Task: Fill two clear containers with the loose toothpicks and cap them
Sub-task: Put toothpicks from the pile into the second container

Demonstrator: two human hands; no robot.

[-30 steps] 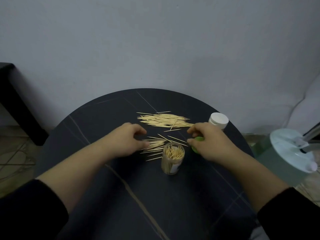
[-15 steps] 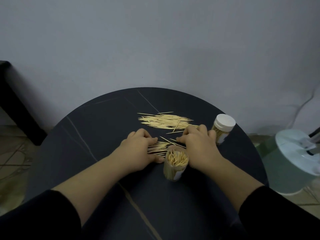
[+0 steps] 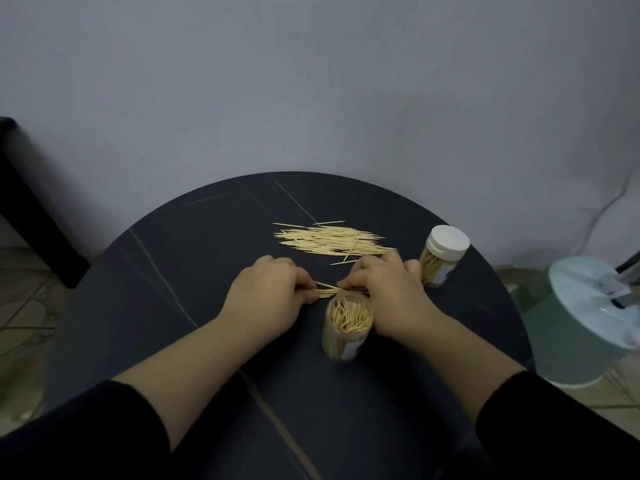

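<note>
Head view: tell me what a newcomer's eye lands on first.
The left hand and right hand pinch a small toothpick bundle at the dark table's centre, just behind an open container packed with toothpicks. Beyond lies a loose pile; a white-capped container stands at right.

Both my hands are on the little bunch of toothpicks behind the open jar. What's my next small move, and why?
Probably lift the small bundle and tip it upright into the open jar. The left hand and right hand pinch it from both ends, right behind the jar, which has no cap; a bigger pile waits farther back.
</note>
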